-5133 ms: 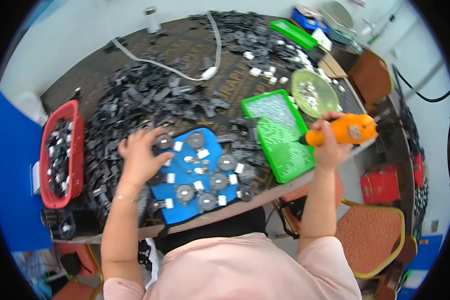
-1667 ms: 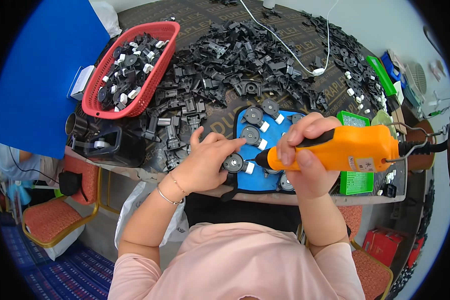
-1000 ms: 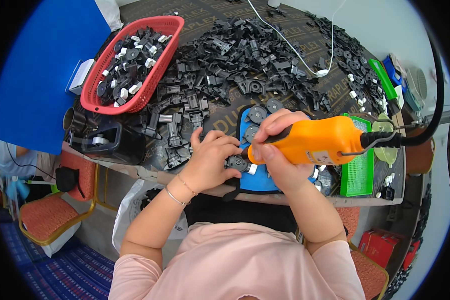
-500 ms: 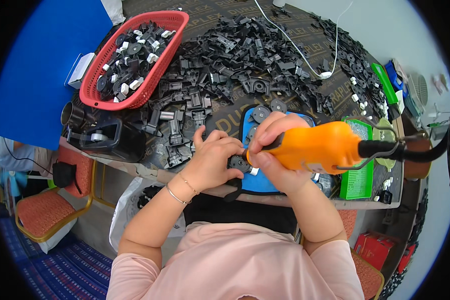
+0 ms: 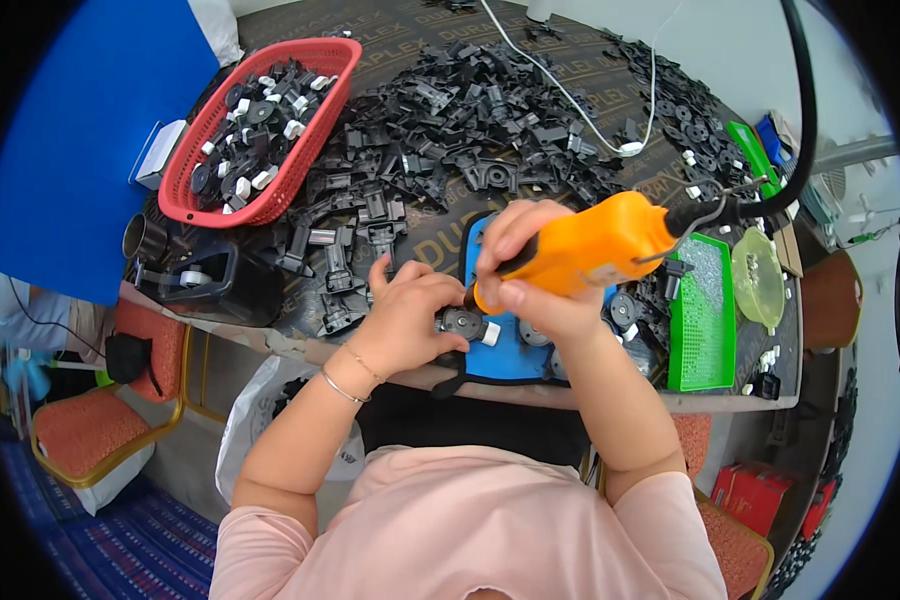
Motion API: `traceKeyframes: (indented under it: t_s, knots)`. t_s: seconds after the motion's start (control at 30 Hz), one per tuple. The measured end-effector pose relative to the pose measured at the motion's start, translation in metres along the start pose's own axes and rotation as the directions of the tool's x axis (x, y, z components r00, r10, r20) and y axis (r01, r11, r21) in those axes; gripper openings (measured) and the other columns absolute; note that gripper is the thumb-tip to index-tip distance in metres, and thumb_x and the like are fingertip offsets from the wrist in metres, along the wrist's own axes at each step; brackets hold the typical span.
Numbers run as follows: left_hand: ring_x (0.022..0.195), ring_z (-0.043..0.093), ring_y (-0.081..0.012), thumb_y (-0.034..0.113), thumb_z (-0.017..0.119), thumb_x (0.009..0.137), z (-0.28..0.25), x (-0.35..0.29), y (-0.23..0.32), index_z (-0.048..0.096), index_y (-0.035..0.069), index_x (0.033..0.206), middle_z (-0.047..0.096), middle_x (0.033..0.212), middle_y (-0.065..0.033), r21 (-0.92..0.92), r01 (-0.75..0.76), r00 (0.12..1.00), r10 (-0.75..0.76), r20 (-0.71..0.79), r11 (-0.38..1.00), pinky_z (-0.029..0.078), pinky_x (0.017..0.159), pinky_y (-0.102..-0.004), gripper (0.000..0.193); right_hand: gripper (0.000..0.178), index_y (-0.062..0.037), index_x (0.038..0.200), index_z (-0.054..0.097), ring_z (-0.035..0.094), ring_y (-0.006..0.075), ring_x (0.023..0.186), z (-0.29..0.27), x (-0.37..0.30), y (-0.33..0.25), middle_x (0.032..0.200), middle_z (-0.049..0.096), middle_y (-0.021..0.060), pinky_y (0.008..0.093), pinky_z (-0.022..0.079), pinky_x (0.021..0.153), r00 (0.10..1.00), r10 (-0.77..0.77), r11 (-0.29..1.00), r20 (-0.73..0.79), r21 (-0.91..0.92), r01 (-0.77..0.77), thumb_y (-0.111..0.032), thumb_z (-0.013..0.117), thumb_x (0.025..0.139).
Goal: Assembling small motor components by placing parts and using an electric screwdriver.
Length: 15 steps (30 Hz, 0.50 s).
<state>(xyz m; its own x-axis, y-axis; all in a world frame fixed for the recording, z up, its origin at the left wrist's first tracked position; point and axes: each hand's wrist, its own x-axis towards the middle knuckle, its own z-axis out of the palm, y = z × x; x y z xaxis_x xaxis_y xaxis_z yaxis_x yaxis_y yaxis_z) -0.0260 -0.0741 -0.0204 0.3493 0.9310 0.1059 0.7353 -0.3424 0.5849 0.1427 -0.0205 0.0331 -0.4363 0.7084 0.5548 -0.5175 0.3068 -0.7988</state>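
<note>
In my right hand (image 5: 542, 298) is an orange electric screwdriver (image 5: 602, 243), tilted, its tip end pointing down and left. That tip end is over a black plastic part (image 5: 461, 322) with a round disc and a white block (image 5: 491, 334). My left hand (image 5: 402, 318) grips this part from the left, thumb on the near side and fingers on the far side. The part sits at the left side of a blue mat (image 5: 500, 366). More dark discs (image 5: 532, 332) lie on the mat, partly hidden by my right hand.
Black plastic parts (image 5: 475, 115) are heaped across the table's far side. At the left stand a red basket (image 5: 315, 150) of parts and a black tape dispenser (image 5: 235, 285). A green tray (image 5: 727, 335) of small bits and a yellow-green bowl (image 5: 755, 280) are at the right.
Both hands, the screwdriver and the black part have shifted slightly left. The screwdriver's black cable now arches up at the upper right. More of the white block shows.
</note>
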Motion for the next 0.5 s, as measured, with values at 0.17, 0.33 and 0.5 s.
traceKeyframes:
  t_s: [0.17, 0.33, 0.5]
  knots:
    - [0.109, 0.051, -0.0194, 0.027, 0.083, 0.057, -0.006, 0.001, 0.005, 0.068, 0.012, 0.099, 0.064, 0.108, 0.0026, 0.029, 0.010, 1.000, -0.010, 0.029, 1.000, 0.013, 0.106, -0.0519, 0.047, 0.029, -0.0074, 0.100, 0.050, 0.054, 0.0150, 0.064, -0.041, -0.002, -0.055, 0.089, 0.051, 0.0071, 0.0295, 0.046, 0.060, 0.982, -0.184, 0.956, -0.035, 0.228, 0.187, -0.017, 0.066, 0.078]
    - [0.106, 0.051, -0.0213, 0.028, 0.082, 0.060, 0.000, -0.002, 0.009, 0.066, 0.012, 0.100, 0.063, 0.107, -0.0002, 0.057, -0.011, 0.999, 0.014, -0.051, 0.998, 0.014, 0.104, -0.0538, 0.046, 0.029, -0.0060, 0.106, 0.050, 0.048, 0.0138, 0.064, -0.083, -0.030, -0.116, 0.091, 0.049, 0.0083, 0.0289, 0.042, 0.061, 0.965, -0.194, 0.979, -0.174, 0.022, 0.201, -0.015, 0.061, 0.081]
    - [0.105, 0.052, -0.0226, 0.032, 0.081, 0.061, 0.017, 0.000, 0.025, 0.064, 0.011, 0.101, 0.063, 0.104, -0.0007, 0.154, 0.045, 0.982, -0.016, -0.187, 0.987, 0.017, 0.103, -0.0539, 0.048, 0.026, -0.0043, 0.104, 0.050, 0.050, 0.0152, 0.064, -0.111, -0.085, -0.136, 0.091, 0.050, 0.0103, 0.0290, 0.042, 0.060, 0.882, -0.187, 0.969, -0.433, -0.231, 0.091, -0.011, 0.059, 0.080]
